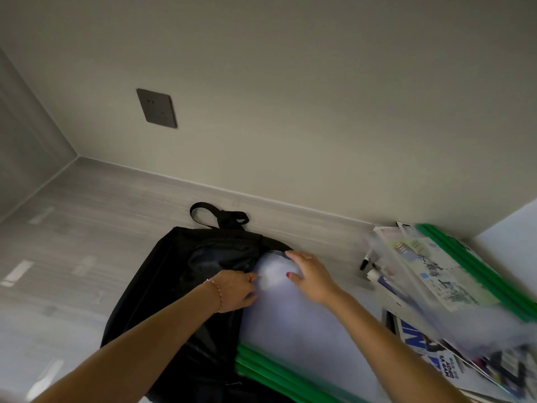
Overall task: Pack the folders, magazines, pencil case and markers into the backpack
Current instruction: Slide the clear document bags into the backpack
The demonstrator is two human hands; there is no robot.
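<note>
Packing is at an early stage. The left hand point(236, 290) grips the backpack point(186, 283) opening; the right hand point(308, 274) presses flat, ungripped, on folders point(305, 330) partly inserted. More folders point(453, 274), magazines point(430, 347) and markers point(366, 263) wait on the desk point(87, 228).

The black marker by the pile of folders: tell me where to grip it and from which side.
Grip the black marker at its dark cap end, coming from the left, over the bare table. That end pokes out clear, while the rest runs under the translucent folders, so a reach from the right or from above looks blocked. Pinch across the barrel and draw it out leftward.
</note>
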